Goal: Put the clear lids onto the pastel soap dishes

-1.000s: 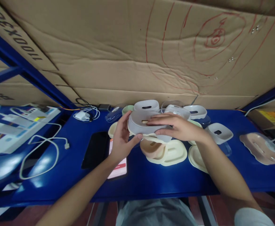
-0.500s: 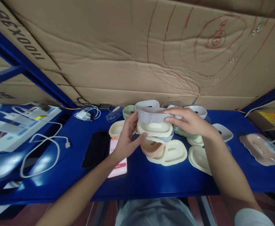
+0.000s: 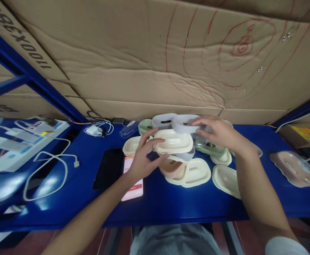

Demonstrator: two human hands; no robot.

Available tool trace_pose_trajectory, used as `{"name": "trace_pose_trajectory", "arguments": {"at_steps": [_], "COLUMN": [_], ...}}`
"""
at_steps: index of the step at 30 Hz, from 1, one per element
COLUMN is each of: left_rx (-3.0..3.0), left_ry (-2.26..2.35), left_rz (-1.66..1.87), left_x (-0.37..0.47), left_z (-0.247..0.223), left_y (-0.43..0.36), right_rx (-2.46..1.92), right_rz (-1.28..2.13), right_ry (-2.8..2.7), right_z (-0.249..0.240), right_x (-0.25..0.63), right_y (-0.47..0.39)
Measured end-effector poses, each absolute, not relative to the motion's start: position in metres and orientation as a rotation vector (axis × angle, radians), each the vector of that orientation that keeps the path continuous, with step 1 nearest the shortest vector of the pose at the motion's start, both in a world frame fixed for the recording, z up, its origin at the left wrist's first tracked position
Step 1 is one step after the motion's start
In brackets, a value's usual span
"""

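My left hand (image 3: 147,152) grips the left edge of a cream oval dish (image 3: 174,141) on top of a pile. My right hand (image 3: 214,130) holds a pale grey oval tray (image 3: 186,123) by its right side, just behind that dish. Beneath the cream dish lie another grey piece (image 3: 186,155) and a peach piece (image 3: 169,169). A cream dish (image 3: 198,172) rests beside the peach one. Behind my left hand stand a green piece (image 3: 144,126) and a grey tray with a slot (image 3: 163,121).
A black phone (image 3: 107,168) and a lit phone (image 3: 133,193) lie left of the pile. Farther left are a white cable (image 3: 64,170) and a power strip (image 3: 30,148). A peach piece under clear plastic (image 3: 295,168) sits at the right. Cardboard (image 3: 118,53) stands behind.
The grey tray has moved right and back in my right hand, off the cream dish. More of the cream dish shows, and my left hand stays at its left edge.
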State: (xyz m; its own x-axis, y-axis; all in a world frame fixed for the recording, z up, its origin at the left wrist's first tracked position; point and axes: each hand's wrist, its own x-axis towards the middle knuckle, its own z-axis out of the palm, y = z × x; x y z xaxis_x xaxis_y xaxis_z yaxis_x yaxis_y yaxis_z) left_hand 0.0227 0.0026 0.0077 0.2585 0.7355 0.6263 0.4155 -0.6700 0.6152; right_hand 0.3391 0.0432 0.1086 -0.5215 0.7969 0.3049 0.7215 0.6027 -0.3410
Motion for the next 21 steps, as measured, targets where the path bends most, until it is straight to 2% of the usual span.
{"name": "trace_pose_trajectory", "arguments": {"at_steps": [7,12,21], "left_rx": [2.234,2.201,2.155], "left_ry": [1.017,1.130,1.262], "left_rz": [1.475,1.592,1.502], "left_x": [0.023,0.020,0.015], "left_z": [0.011,0.013,0.005], "left_y": [0.001,0.006,0.018], "right_rx": [-1.217,-1.271,-1.225], "right_rz": [0.199,0.048,0.107], "right_ry": [-2.405,-2.350,-2.437], "right_z": [0.105,0.104,0.103], "right_x": [0.339,0.338,0.330], "right_y": [0.046,0.048,0.043]}}
